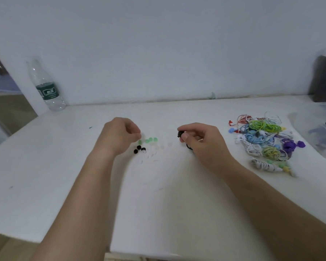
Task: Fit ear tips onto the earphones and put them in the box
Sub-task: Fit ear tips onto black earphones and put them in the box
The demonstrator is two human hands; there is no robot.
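Ear tips [148, 141] lying left of earphone [180, 134]

Right hand [199, 140] is pinching the earphone, bud poking leftward — tips are sitting on the table [158, 194] beside the nearer left hand [120, 137], its fingers curling; whether it is holding one, cannot tell.

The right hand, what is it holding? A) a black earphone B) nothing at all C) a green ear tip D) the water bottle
A: the right hand pinches a small black earphone between its thumb and fingers, above the table.
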